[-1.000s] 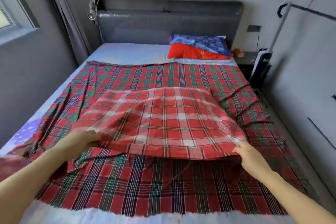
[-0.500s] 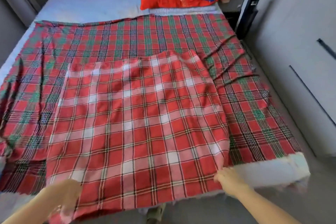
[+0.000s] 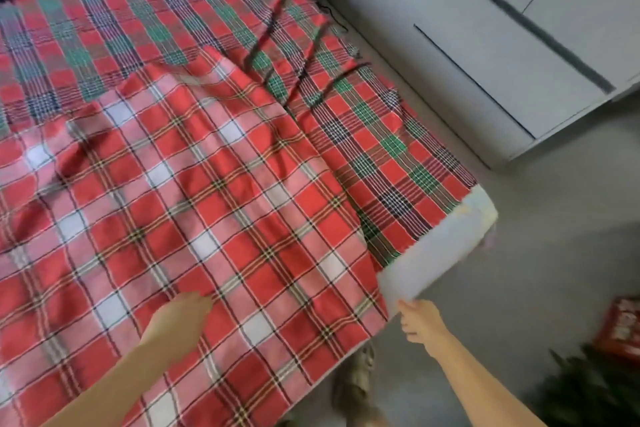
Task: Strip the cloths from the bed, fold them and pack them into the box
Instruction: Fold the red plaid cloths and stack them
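Okay, two plaid cloths on one bed: one red-white cloth on top, hanging over the foot edge, and one red-green cloth spread under it. Two hands: the left hand lies flat on the red-white cloth, fingers straight. The right hand is curled just beside that cloth's corner; with the blur I cannot tell if it pinches.

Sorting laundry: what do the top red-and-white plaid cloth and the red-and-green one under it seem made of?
Red-and-white plaid cloth: thin matte woven fabric, probably cotton; it lies in soft wrinkles and hangs limp over the edge of the bed. Red-and-green plaid cloth: also a light matte weave, with sharp dark creases; cotton or a blend, the fibre cannot be told.
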{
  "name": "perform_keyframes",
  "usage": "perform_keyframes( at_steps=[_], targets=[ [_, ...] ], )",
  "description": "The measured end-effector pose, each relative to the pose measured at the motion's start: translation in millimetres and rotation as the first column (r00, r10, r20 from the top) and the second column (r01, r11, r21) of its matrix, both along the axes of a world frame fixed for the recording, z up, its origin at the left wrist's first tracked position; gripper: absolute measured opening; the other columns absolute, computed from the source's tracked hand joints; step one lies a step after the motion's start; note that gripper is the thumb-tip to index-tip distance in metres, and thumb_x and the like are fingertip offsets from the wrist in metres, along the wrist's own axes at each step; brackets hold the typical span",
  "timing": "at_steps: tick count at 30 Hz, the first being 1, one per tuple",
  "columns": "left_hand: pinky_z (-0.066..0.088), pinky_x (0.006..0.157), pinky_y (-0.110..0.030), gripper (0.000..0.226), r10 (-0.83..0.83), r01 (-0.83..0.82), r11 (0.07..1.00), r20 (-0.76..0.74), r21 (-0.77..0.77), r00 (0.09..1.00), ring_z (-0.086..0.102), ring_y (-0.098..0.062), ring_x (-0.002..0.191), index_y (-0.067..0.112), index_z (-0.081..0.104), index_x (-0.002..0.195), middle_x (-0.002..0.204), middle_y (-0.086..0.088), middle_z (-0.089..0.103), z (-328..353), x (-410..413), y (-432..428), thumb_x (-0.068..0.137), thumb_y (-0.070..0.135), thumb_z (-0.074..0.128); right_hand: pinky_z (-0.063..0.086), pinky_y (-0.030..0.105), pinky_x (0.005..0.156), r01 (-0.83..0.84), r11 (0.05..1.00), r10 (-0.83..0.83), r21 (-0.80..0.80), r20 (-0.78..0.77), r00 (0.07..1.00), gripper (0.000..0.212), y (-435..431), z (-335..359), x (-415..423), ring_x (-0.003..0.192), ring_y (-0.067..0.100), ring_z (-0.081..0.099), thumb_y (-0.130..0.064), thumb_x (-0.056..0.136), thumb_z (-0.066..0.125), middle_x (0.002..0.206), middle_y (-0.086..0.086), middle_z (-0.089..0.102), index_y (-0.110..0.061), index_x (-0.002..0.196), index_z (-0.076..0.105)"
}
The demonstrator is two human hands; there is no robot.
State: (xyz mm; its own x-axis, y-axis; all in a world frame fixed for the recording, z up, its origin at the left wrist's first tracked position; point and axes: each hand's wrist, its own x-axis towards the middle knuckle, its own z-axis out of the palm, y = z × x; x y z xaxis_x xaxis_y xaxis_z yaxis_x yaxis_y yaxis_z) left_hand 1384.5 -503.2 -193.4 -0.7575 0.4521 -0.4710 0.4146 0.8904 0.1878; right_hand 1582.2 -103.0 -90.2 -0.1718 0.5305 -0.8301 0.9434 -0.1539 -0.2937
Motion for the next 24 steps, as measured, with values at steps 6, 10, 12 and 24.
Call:
perform_keyframes(
  at_steps=[6, 10, 12, 24],
  targets=[
    [0.052, 0.075, -0.037, 0.04, -0.201, 0.186, 0.951, 0.037, 0.246, 0.979, 0.063, -0.029, 0.089, 0.013, 0.069, 0.095, 0.093, -0.007, 0.064, 94.8, 1.0, 183.2, 0.083, 0.027, 0.033, 0.05, 0.041, 0.081, 0.419, 0.728, -0.375, -0.543, 0.197, 0.906, 0.084, -5.8, -59.1, -0.5, 0.1, 0.032, 0.06, -0.066, 0.083, 0.053, 0.115, 0.018, 0.059, 0.002, 0.131, 0.044],
    [0.053, 0.072, -0.04, 0.028, -0.211, 0.192, 0.938, 0.037, 0.288, 0.977, 0.063, -0.033, 0.082, 0.007, 0.069, 0.088, 0.086, -0.013, 0.065, 81.6, -12.7, 238.1, 0.079, 0.018, 0.045, 0.049, 0.034, 0.066, 0.678, 0.506, -0.725, -0.533, 0.164, 0.669, 0.053, -4.9, -75.4, -10.0, 0.086, 0.025, 0.058, -0.036, 0.083, 0.07, 0.112, 0.014, 0.058, -0.002, 0.12, 0.049],
    [0.052, 0.074, -0.041, 0.022, -0.22, 0.203, 0.923, 0.016, 0.326, 0.975, 0.063, -0.034, 0.083, 0.006, 0.07, 0.089, 0.087, -0.015, 0.066, 79.4, -19.0, 262.0, 0.08, 0.013, 0.05, 0.048, 0.035, 0.065, 0.741, 0.389, -0.836, -0.547, 0.128, 0.533, 0.045, -0.5, -70.8, -14.4, 0.087, 0.026, 0.059, -0.022, 0.084, 0.07, 0.111, 0.014, 0.06, -0.001, 0.119, 0.053],
    [0.043, 0.09, -0.033, 0.053, -0.851, 0.857, 0.512, 0.106, -0.055, 0.515, 0.057, -0.025, 0.111, 0.03, 0.059, 0.124, 0.12, 0.003, 0.063, 63.9, -51.0, 408.3, 0.074, 0.035, 0.044, 0.052, 0.036, 0.085, 0.369, 0.622, -0.734, -0.691, -0.35, 0.582, 0.057, 29.0, -42.7, -1.7, 0.098, 0.033, 0.066, 0.012, 0.052, 0.06, 0.104, 0.02, 0.069, 0.009, 0.108, 0.061]
  ],
)
